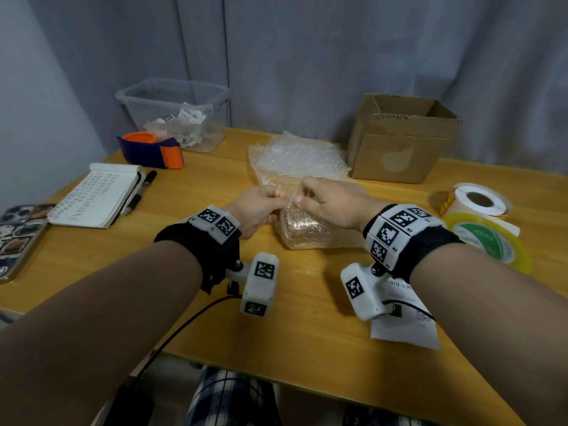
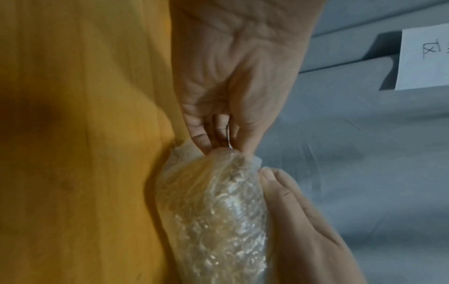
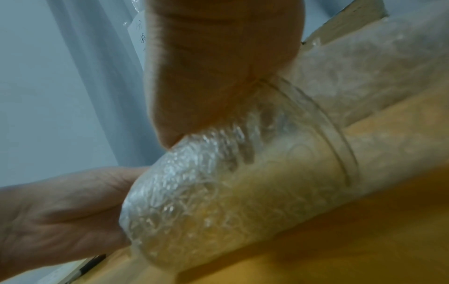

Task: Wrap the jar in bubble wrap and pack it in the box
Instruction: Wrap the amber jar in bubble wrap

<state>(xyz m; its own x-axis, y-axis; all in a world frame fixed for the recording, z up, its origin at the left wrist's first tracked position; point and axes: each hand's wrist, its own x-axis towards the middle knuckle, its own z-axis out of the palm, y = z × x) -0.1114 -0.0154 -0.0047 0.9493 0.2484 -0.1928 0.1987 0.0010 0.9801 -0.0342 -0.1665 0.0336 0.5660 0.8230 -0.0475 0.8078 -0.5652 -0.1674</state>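
A clear glass jar (image 1: 304, 232) lies on its side on the wooden table (image 1: 307, 318), rolled in bubble wrap (image 1: 295, 158) whose loose part trails toward the back. My left hand (image 1: 278, 202) and my right hand (image 1: 299, 198) meet just above the jar, and each pinches the wrap's edge with curled fingers. In the left wrist view my left hand (image 2: 228, 142) pinches the wrap on top of the wrapped jar (image 2: 218, 211). The right wrist view shows the jar (image 3: 230, 192) under my right hand (image 3: 206, 86). The open cardboard box (image 1: 399, 142) stands at the back right.
A clear plastic bin (image 1: 172, 96) and a blue-orange tape dispenser (image 1: 150, 149) stand at the back left. A notebook (image 1: 95, 195), pen (image 1: 140, 192) and phone (image 1: 18, 238) lie on the left. A label roll (image 1: 479, 199), tape roll (image 1: 488, 238) and printed sheet (image 1: 405, 327) lie on the right.
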